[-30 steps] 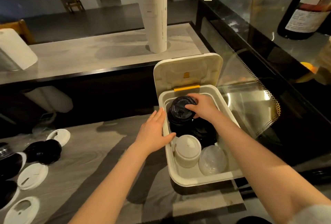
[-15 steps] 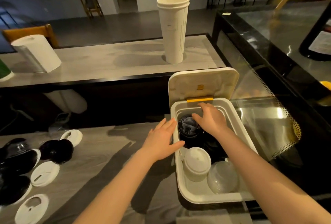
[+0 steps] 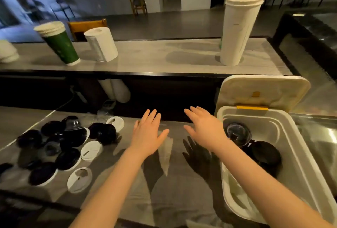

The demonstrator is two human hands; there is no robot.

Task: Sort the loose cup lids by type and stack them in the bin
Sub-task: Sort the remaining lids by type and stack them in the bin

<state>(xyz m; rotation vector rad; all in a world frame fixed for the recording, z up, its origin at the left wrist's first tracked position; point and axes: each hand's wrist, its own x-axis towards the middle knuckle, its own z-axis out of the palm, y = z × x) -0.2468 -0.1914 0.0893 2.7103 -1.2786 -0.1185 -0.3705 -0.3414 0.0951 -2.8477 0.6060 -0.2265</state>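
Stacked black lids in the white bin; loose lids left of it.
The left hand and right hand have left the bin, fingers spread, empty.

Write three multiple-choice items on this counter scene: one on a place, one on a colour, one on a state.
1. Where do the loose lids lie?
A. On the counter, left of the left hand
B. On the raised shelf
C. On a chair

2. What colour is the paper cup stack beside the paper towel roll?
A. Red
B. Green
C. Blue

3. How does the hinged lid of the bin stand?
A. Shut
B. Open, tipped back
C. Taken off, flat on the counter

Answers:
1 A: the black and white lids spread over the counter beyond the left hand.
2 B: its wall is dark green.
3 B: the hinged lid stands up behind the bin, so the black lids inside show.
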